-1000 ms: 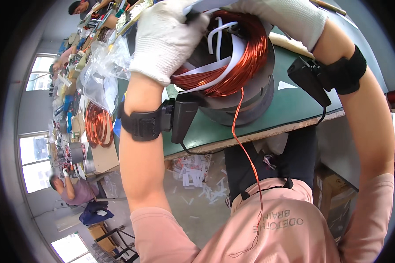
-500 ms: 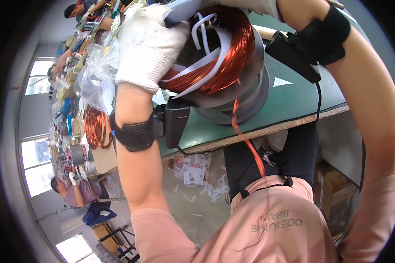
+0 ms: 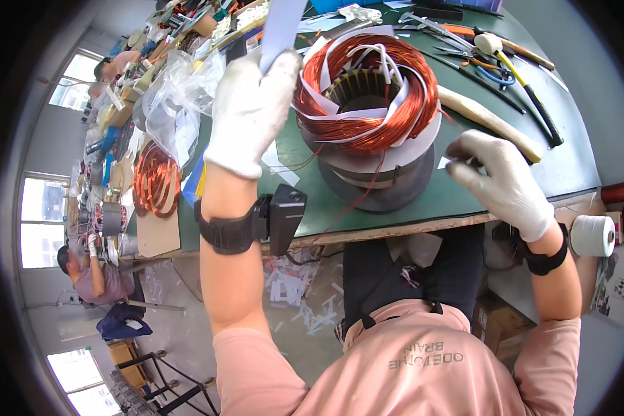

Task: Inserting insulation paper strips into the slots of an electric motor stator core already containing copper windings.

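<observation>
A stator wound with copper wire stands on a round grey base on the green bench. White sleeves and pale insulating strips are tucked among its coils. My left hand, in a white knit glove, is closed on a pale flat strip that rises from its fingers, left of the stator. My gloved right hand hovers right of the base, fingers loosely bent and apart, with nothing visible between them. Thin reddish lead wires hang from the coils toward the bench's front edge.
Right of the stator lie a wooden stick, a mallet, pliers and other tools. At left are clear plastic bags and a copper coil. A white thread spool sits at far right. Other people work at far left.
My right hand has come back from the stator's far side to its right. My left hand has moved off the coils with the strip. The stator now shows fully.
</observation>
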### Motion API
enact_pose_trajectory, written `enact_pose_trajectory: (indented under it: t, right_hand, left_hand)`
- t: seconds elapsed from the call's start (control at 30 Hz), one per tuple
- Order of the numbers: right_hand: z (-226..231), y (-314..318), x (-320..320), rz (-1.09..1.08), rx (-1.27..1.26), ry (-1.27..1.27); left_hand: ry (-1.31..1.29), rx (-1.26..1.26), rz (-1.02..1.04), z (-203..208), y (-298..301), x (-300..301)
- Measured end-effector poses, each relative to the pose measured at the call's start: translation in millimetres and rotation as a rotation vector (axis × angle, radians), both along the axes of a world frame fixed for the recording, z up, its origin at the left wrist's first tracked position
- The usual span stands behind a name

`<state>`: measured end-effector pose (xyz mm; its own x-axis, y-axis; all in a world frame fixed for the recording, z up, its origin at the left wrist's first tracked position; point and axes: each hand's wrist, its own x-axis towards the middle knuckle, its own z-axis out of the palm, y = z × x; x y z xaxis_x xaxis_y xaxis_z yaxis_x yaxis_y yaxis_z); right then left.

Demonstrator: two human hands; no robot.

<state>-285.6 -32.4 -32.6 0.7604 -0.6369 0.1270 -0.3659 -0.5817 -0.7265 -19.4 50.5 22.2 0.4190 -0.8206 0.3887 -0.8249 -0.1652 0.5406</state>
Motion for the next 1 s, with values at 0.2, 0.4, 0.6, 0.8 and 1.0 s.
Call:
enact_pose_trajectory:
  t: [0.2, 0.4, 0.6, 0.8, 1.0]
  right_hand:
    - [23.5, 40.4, -7.4, -0.015, 0.413, -0.320]
    - [12.3, 56.3, 19.5, -0.031, 0.846, -0.716]
    - [-25.7, 53.9, 6.9, -0.195, 0.949, -0.953]
    - [-48.1, 49.6, -4.4, -0.305, 0.969, -0.889]
    - [-46.7, 34.9, -16.0, -0.384, 1.028, -1.056]
  left_hand:
    - [0.286, -0.257, -0.221, -1.3, 42.7, -51.2]
    - [1.023, 0.171, -0.421, -12.7, 58.3, -101.3]
    - [0.813, 0.047, -0.278, -34.4, 67.9, -113.2]
    - [0.602, 0.031, -0.245, -40.6, 63.0, -131.3]
    - [0.031, -0.137, -0.197, -32.3, 51.1, -134.9]
